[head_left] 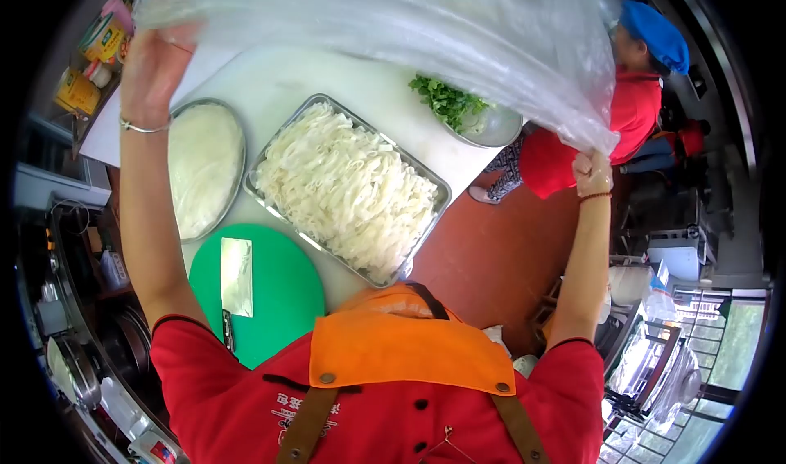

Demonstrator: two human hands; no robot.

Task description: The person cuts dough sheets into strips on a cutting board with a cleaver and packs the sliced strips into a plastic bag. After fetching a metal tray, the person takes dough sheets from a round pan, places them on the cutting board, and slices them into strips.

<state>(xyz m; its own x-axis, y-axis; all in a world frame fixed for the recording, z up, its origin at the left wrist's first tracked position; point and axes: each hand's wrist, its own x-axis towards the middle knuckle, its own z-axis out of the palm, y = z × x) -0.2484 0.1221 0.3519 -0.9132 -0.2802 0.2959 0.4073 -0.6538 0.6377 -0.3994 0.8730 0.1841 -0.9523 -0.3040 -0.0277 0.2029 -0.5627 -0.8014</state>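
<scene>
A large sheet of clear plastic film (393, 22) is spread in the air between my two raised hands, over the far part of the table. My right hand (591, 173) is closed round its lower right corner. At the upper left, my left hand (160, 67) holds the other end; its fingertips are partly covered by the film and blurred. Below the film lies a rectangular metal tray (274, 210) heaped with flat white noodle strips (348, 190). To its left is a round metal pan (237, 124) with a smooth whitish sheet (205, 169) in it.
A cleaver (237, 277) lies on a round green cutting board (286, 300) close to my body. Leafy greens (446, 100) sit in a metal bowl (499, 128) at the table's right edge. A co-worker in red (634, 104) stands beyond it. Yellow tins (78, 92) line the left shelf.
</scene>
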